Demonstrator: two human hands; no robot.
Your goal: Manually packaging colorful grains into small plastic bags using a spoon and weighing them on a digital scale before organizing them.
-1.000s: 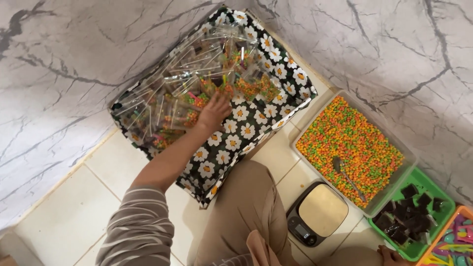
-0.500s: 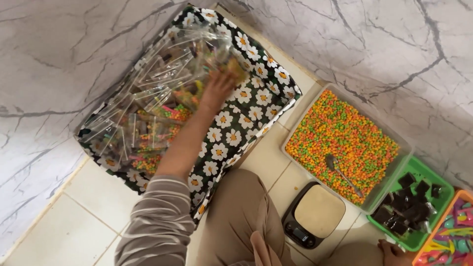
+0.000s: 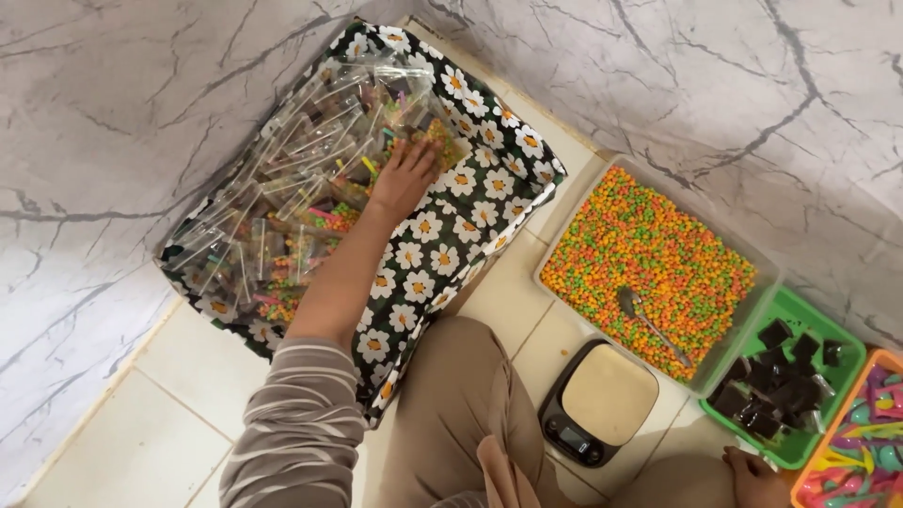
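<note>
My left hand (image 3: 403,176) reaches into a black bag with a white daisy print (image 3: 442,254) that stands on the floor in the corner. The bag is full of several clear packets (image 3: 282,188) of coloured sweets. The hand lies flat with fingers spread, its fingertips resting on a packet of orange and green sweets (image 3: 438,141) at the bag's far side. Only part of my right hand (image 3: 752,475) shows, at the bottom edge beside the green tray (image 3: 800,450); its fingers are hidden.
A clear tub of orange and green sweets (image 3: 649,259) with a metal spoon (image 3: 649,320) sits to the right. Next to it are a small kitchen scale (image 3: 602,400), the green tray of dark chocolate pieces and an orange tray (image 3: 861,452). Marble walls close the corner.
My left hand has moved further along the bag toward its far side and now rests on the orange and green packet. The view has shifted right.
</note>
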